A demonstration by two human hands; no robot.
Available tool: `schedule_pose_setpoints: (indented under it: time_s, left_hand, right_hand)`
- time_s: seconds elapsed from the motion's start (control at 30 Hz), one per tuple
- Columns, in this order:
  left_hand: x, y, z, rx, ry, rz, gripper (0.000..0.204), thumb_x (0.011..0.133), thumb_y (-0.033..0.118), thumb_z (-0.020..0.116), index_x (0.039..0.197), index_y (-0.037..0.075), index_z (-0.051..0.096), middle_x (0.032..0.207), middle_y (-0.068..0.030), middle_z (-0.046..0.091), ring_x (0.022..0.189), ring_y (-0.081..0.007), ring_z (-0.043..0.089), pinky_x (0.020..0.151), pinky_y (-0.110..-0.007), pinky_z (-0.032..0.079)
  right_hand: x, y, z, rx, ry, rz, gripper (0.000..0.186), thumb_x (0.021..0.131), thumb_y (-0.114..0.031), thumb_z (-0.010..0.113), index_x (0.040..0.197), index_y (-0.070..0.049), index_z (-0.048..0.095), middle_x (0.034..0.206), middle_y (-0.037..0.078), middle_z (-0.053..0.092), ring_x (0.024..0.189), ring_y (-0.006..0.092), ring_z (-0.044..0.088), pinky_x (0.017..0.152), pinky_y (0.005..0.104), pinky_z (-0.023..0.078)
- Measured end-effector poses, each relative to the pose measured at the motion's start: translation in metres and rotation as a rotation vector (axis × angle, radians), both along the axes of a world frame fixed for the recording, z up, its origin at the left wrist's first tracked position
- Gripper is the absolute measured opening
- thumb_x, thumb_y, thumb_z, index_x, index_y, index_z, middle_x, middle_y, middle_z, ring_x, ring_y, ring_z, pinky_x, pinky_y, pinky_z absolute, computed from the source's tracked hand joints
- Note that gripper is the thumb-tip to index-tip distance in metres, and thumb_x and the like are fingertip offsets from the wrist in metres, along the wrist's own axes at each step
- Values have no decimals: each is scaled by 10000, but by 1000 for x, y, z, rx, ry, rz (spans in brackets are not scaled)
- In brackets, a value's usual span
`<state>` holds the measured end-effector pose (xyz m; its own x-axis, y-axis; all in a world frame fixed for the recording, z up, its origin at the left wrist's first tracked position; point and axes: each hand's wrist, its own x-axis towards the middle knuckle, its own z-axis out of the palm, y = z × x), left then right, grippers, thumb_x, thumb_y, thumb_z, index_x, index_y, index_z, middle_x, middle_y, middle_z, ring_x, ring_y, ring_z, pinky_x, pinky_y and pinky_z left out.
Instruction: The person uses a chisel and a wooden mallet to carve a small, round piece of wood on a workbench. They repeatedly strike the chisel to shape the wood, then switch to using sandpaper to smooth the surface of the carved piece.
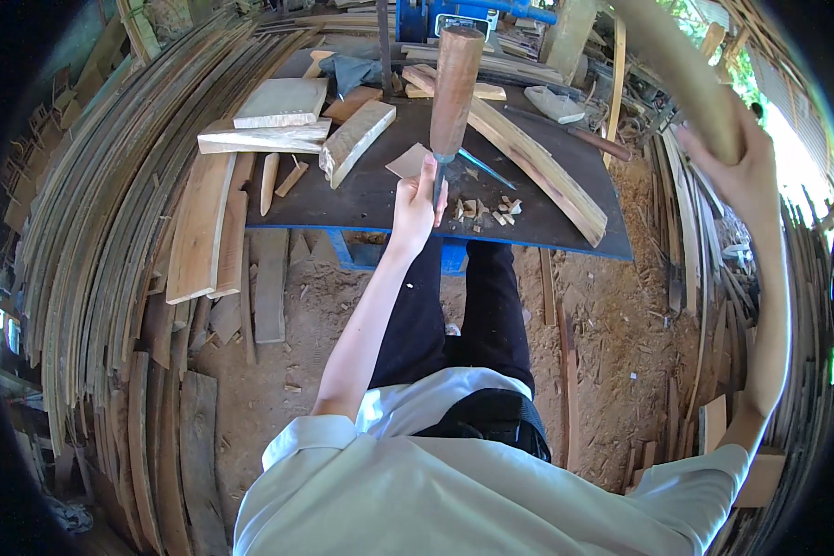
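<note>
chisel [457, 83], upright at 12 o'clock, left hand [415, 211] wrapped round it, low. wooden club [681, 69], aloft at 2 o'clock, right hand [739, 169] clasping it. chips [501, 220], several, loose on desk [371, 202], 3 o'clock of left hand: some cutting apparently done; remainder undetermined.

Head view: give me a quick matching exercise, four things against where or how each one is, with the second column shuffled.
Column one
1. Brown, round wood-handled metal tool
2. Thick, round wooden club
3. Small pale wood chips
4. Crumpled blue-grey cloth

Column two
A. Scattered on the dark tabletop, in its nearer half
B. Gripped in the right hand
C. Among wood pieces toward the far side
D. Held upright in the left hand

Right pairs: 1-D, 2-B, 3-A, 4-C
</note>
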<state>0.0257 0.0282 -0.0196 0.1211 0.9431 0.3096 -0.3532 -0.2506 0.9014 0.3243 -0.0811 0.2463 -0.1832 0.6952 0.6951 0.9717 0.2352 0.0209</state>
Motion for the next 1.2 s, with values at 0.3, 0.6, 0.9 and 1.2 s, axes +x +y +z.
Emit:
schedule_pose_setpoints:
  time_s: [0.3,0.6,0.9,1.2]
  left_hand:
    - [5,3,1,18,-22,-13,653,1049,494,365,537,97,449,476,13,422,360,-62,372,352,-228,277]
    - [0,-1,2,1,8,-3,559,1075,388,352,597,104,400,495,13,374,396,-83,367,375,-250,263]
    - [-1,-1,4,16,-26,-33,578,1070,390,374,567,106,388,481,6,373,397,-89,372,387,-250,269]
    - [3,17,9,32,-53,-38,608,1082,391,321,566,89,429,486,-5,416,385,-85,384,370,-241,267]
  right_hand:
    - [28,7,0,53,-32,-1,709,720,-363,818,1320,-73,575,1084,197,702,1004,302,695,912,402,521]
    - [16,4,8,-24,23,-3,735,728,-393,825,1325,-51,567,1100,184,701,1005,271,695,901,392,526]
    - [24,9,4,-47,-11,77,792,750,-359,840,1378,-5,511,1164,173,657,1015,231,659,922,328,493]
    - [50,41,-71,-243,71,-61,685,710,-360,836,1260,-20,611,1099,201,697,1007,277,689,918,369,509]
